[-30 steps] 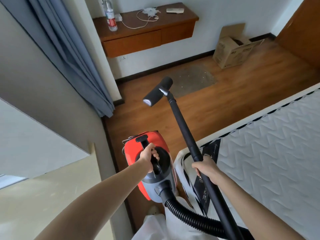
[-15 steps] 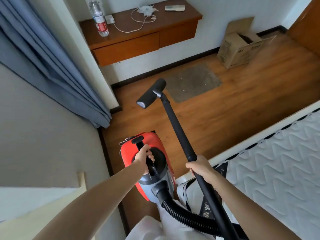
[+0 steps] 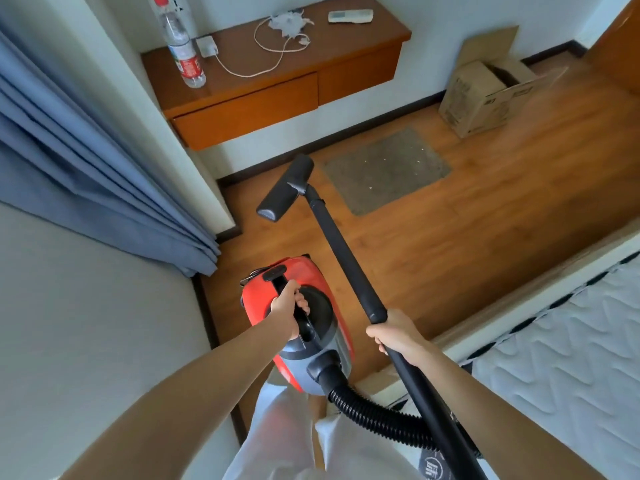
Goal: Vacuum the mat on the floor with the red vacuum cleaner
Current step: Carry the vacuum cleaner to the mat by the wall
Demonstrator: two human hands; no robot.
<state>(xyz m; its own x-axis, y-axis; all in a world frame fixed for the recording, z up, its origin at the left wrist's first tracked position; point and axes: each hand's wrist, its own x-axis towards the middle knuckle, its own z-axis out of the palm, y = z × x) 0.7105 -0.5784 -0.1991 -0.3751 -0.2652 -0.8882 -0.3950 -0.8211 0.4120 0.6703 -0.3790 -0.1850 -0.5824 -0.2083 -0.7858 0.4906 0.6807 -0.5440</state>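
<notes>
A red vacuum cleaner (image 3: pixel 263 289) with a grey front hangs off the floor, and my left hand (image 3: pixel 289 306) grips its black carry handle. My right hand (image 3: pixel 398 336) grips the black wand (image 3: pixel 341 251), which slants up and away from me. The black floor nozzle (image 3: pixel 285 188) at its end floats above the wooden floor, just left of the grey mat (image 3: pixel 384 169). The mat lies flat near the wall and has small pale specks on it. A ribbed black hose (image 3: pixel 374 415) loops from the vacuum's front toward the wand's lower end.
A wall-mounted wooden desk (image 3: pixel 311 84) above the mat carries a water bottle (image 3: pixel 180 46), a white cable and a remote. An open cardboard box (image 3: pixel 485 91) stands right of the mat. Blue curtains (image 3: pixel 86 161) hang at left; a white mattress (image 3: pixel 568 348) fills the right.
I have moved forward with the vacuum, so the mat and desk are closer. The nozzle has swung from in front of the mat's left part to just beside its left edge.
</notes>
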